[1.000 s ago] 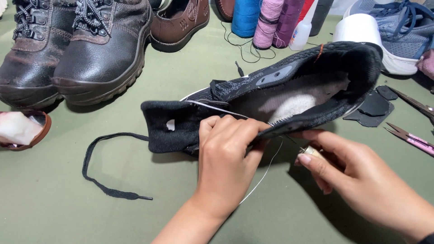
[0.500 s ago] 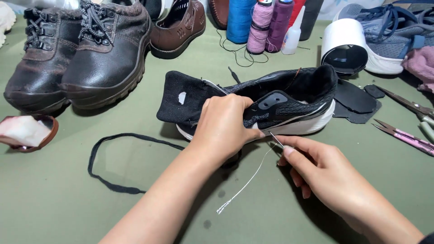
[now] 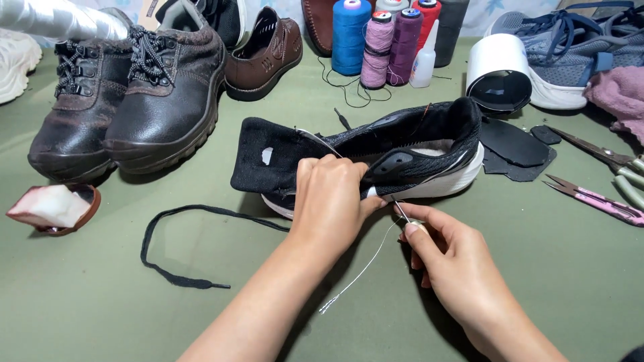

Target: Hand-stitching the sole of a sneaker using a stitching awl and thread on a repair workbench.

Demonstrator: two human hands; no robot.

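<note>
A green worktop (image 3: 87, 302) carries everything. Just above the fingers (image 3: 335, 174) lies a black knit sneaker (image 3: 402, 161) on its side. Left of the fingers a loose black shoelace (image 3: 174, 234) curls; further left sits a small brown dish (image 3: 57, 208) with what may be wax. Beyond it stand two black leather boots (image 3: 134, 94) and a brown shoe (image 3: 265, 57). Straight beyond the fingers stand thread spools (image 3: 376, 40) and a small white bottle (image 3: 424, 64). Right of the fingers lie black patches (image 3: 516, 147), pink snips (image 3: 594, 199), scissors (image 3: 607, 161) and a grey sneaker (image 3: 570, 53).
</note>
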